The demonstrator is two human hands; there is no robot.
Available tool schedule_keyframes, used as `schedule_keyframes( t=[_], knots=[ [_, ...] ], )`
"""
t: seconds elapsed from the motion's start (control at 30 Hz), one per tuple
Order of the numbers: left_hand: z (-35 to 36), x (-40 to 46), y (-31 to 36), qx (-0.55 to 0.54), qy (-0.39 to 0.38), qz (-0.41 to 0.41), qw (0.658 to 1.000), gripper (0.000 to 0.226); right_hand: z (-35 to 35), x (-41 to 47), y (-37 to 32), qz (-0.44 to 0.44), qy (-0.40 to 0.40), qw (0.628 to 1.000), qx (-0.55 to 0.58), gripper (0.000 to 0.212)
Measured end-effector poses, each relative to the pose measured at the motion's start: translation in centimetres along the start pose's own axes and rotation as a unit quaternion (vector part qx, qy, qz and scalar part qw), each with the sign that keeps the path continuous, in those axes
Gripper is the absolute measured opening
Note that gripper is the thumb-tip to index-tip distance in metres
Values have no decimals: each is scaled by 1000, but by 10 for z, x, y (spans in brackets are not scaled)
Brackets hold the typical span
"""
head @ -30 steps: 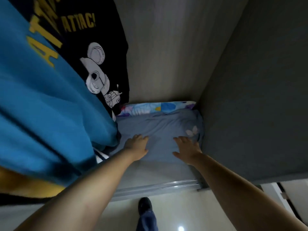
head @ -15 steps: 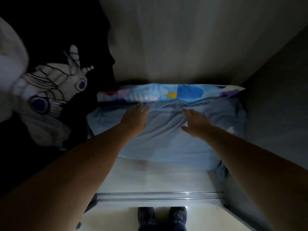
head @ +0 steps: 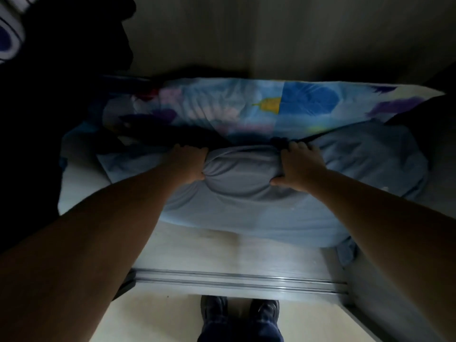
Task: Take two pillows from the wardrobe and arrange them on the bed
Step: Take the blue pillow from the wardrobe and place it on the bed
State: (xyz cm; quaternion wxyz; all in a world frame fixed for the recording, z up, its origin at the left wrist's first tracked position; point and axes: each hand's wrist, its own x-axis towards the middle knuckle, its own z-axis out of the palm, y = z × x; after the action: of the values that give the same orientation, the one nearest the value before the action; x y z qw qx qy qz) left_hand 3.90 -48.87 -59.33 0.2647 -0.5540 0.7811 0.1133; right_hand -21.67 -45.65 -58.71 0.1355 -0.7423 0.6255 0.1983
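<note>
A plain grey-blue pillow (head: 246,206) lies on the wardrobe floor (head: 197,250) in front of me. Behind it, against the back wall, rests a second pillow (head: 246,107) with a colourful leaf print. My left hand (head: 190,164) and my right hand (head: 298,166) both clutch the far edge of the grey-blue pillow, bunching the fabric between them. The fingertips are buried behind the pillow's edge.
Dark hanging clothes (head: 61,82) fill the left side of the wardrobe. A metal sliding-door track (head: 234,280) runs along the wardrobe's front edge. My shoes (head: 239,312) stand on the pale floor just below it. The wardrobe's side wall (head: 439,181) is close on the right.
My view has dropped closer to the pillows. Both hands, which lay flat on the grey-blue pillow, have reached its far edge and closed on it.
</note>
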Motion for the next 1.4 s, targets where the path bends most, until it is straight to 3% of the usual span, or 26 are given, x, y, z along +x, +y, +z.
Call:
schedule_keyframes(
  t=[0.17,0.37,0.47,0.57,0.7,0.87,1.03,1.13,1.4],
  knots=[
    [16,-47,-5,-38,-57,11,998,56,3,-40,3,11,-116,993,-16,85],
    [4,-94,4,7,-75,44,996,62,-2,-109,0,18,-157,984,85,54],
    [-19,-113,14,30,-51,73,996,57,-9,-155,-1,47,-173,977,114,54],
    [-48,-129,22,61,21,137,989,50,-18,-201,-2,94,-177,968,152,59],
    [-91,-150,36,162,67,207,963,45,-34,-265,-10,153,-176,952,198,63],
    [-139,-203,68,151,158,330,918,24,-60,-362,-22,204,-158,936,238,63],
    [-176,-265,123,151,59,392,905,27,-78,-473,-26,313,-121,908,250,41],
    [-185,-309,173,168,15,417,893,42,-78,-547,-26,363,-120,890,248,38],
    [-195,-467,317,258,95,548,790,42,-60,-765,-29,477,-106,839,239,37]
  ],
)
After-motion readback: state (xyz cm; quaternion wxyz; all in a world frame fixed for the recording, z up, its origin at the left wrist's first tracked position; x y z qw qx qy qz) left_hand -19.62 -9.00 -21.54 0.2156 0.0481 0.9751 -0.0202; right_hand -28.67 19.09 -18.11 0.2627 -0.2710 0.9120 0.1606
